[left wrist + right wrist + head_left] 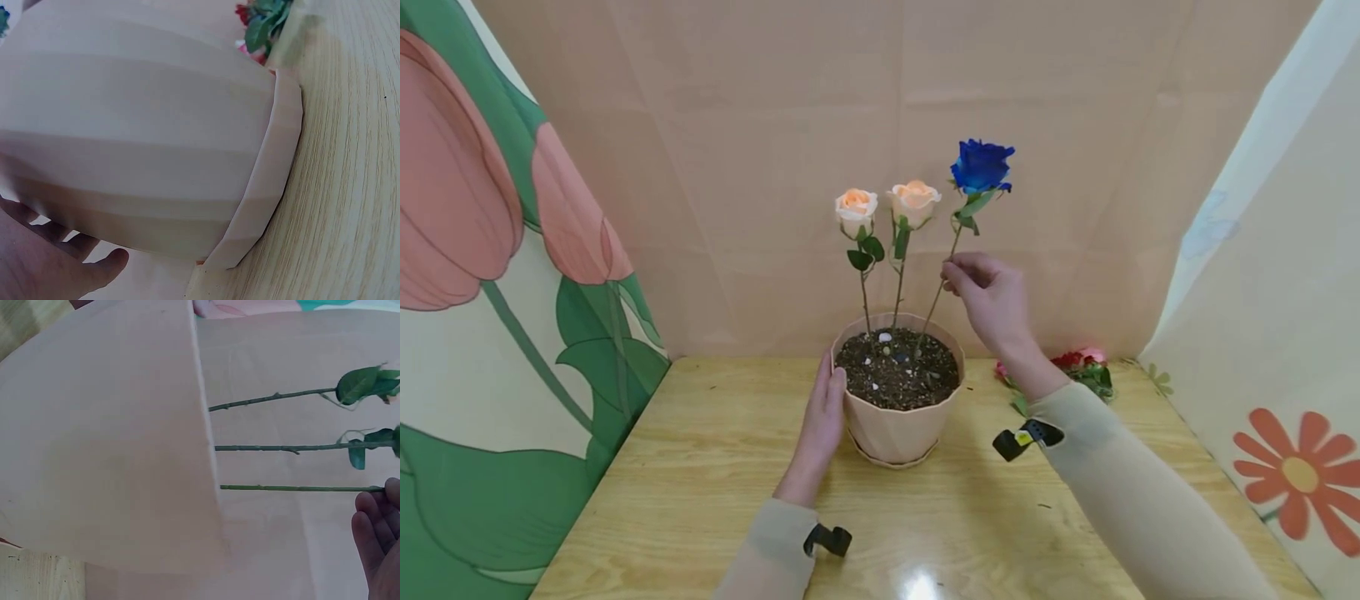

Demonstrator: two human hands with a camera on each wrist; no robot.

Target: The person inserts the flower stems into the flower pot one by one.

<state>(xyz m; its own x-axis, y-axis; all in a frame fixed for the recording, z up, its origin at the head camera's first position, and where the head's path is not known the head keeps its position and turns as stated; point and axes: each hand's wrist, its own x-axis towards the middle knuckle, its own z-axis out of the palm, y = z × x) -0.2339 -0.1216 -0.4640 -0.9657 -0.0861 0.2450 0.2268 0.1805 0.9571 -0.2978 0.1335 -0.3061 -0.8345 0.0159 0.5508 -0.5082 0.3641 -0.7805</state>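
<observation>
A pale pink faceted flowerpot (898, 429), filled with dark soil (917, 383), stands on its saucer (887, 462). Two peach roses (856, 210) rise from the soil at left and middle. To their right a blue rose (982, 167) leans a little rightward, its stem's lower end at the soil. My right hand (994, 302) pinches this stem below the leaves between thumb and fingertips; the right wrist view shows its green stem (281, 488) at my fingers. Against the pot's left side rests my left hand (824, 417), fingers extended along the wall (137, 162).
Behind my right forearm, several red and pink flowers (1093, 375) with green leaves lie on the wooden table (700, 467). A plain pinkish backdrop (760, 167) hangs behind the pot. Flower-printed panels (617, 367) stand at both sides.
</observation>
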